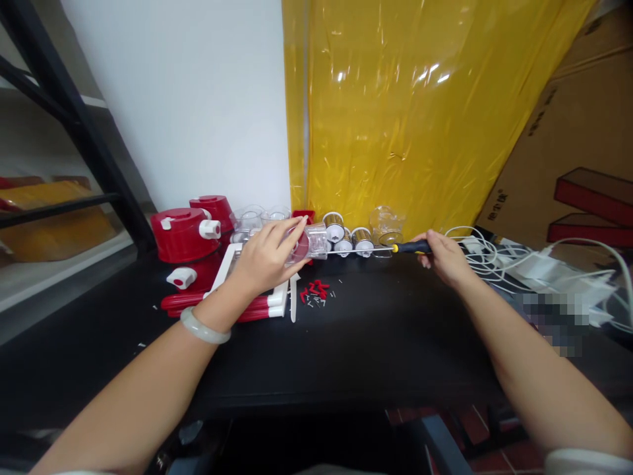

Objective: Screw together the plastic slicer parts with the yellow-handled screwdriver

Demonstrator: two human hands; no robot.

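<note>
one hand [446,257] gripping screwdriver [413,247], wide tabletop strip [386,343] to front edge [356,396]

A clear plastic container [319,240] with a dark red round part is held sideways, partly covered. A long screwdriver [410,247], black-handled with a yellow collar, lies nearly level, its thin shaft pointing left to the container's right end; contact is unclear.

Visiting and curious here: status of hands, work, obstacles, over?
Left grip on clear plastic cup. Right grip on screwdriver, aimed at cup; contact unclear. Small red parts lie aside, not between.
</note>
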